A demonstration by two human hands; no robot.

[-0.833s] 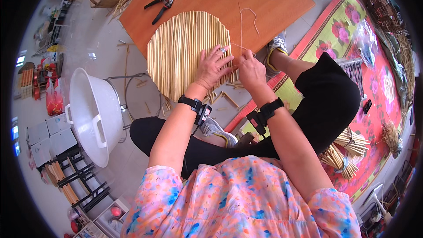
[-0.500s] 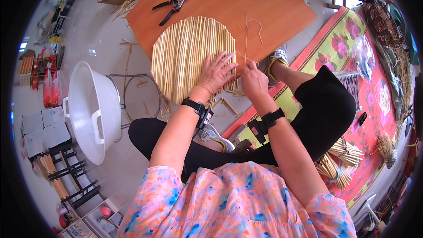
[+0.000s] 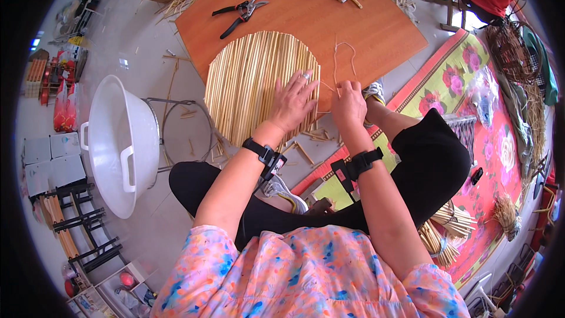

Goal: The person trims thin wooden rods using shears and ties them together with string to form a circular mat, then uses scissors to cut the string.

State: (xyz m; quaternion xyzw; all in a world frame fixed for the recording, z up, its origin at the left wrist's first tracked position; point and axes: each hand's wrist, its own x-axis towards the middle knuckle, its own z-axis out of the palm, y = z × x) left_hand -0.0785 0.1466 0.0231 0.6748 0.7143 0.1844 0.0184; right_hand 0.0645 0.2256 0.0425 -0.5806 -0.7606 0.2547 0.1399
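Under left fingers (image 3: 301, 83): stalk mat (image 3: 250, 82); right fingers (image 3: 345, 86) just beside.

2 hands (image 3: 292, 104), 2 wristbands (image 3: 257, 148), 1 round stalk mat (image 3: 241, 94), 1 pruner (image 3: 244, 12), 1 white basin (image 3: 110, 141)

Left hand (image 3: 288, 107) flat, fingers (image 3: 300, 83) spread, right hand (image 3: 349, 106) curled, forearms (image 3: 236, 179) extended

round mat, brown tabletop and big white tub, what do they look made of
Round mat: dry plant stalks, perhaps straw or reed; pale yellow, slightly glossy rods side by side. Brown tabletop: wood or wood-look laminate, with an even, smooth sheen. White tub: probably plastic, possibly coated metal; smooth, satin walls.
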